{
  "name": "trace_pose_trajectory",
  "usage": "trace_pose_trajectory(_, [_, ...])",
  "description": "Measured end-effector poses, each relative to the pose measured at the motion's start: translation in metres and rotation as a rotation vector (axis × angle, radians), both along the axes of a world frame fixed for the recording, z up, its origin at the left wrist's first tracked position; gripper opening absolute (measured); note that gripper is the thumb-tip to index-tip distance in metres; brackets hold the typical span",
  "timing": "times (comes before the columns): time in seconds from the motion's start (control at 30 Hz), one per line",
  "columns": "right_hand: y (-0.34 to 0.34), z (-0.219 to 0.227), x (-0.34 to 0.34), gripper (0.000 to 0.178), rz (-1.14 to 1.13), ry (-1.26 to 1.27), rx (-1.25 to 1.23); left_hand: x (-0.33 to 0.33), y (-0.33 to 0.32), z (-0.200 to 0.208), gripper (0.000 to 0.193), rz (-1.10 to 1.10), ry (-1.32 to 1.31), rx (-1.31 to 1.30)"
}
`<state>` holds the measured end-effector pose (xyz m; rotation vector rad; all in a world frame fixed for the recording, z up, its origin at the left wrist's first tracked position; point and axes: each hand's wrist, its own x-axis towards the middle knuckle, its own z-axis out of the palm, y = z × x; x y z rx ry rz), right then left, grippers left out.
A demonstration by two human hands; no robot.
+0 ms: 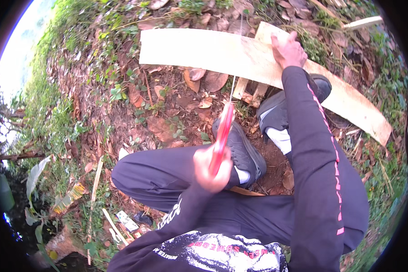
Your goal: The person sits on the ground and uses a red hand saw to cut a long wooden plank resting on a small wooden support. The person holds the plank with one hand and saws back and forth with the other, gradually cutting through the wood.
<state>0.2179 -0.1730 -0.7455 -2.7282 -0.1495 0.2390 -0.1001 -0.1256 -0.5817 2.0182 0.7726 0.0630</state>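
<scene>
A long, pale wooden plank [190, 47] lies across the ground in front of me, looking bowed in this view. My left hand [213, 167] is wrapped round the red handle [223, 136] of a handsaw. Its thin blade [233, 88], seen nearly edge-on, crosses the plank left of my right hand; how deep it sits in the wood I cannot tell. My right hand [289, 52] grips the plank's far edge, fingers pointing away from me. Under the plank a second wood piece [266, 31] sticks out. My right shoe [321, 87] rests its toe on the plank.
My left shoe [245, 152] stands on bare soil near the saw handle. Dry leaves [215, 81] and low weeds cover the ground. A thin stick [95, 195] and small wood scraps [115, 229] lie at the lower left. Another wood strip [362, 22] is at the far right.
</scene>
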Motion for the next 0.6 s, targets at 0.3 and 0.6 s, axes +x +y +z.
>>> trace_pose_trajectory(0.3, [-0.007,-0.001,0.003,0.077,0.029,0.042,0.022,0.1,0.036,-0.053,0.018,-0.431,-0.359,1.067])
trace_pose_trajectory(0.6, [-0.026,-0.014,0.016,0.078,0.018,-0.033,0.085,0.074,-0.004,-0.012,0.01,-0.246,-0.22,0.552])
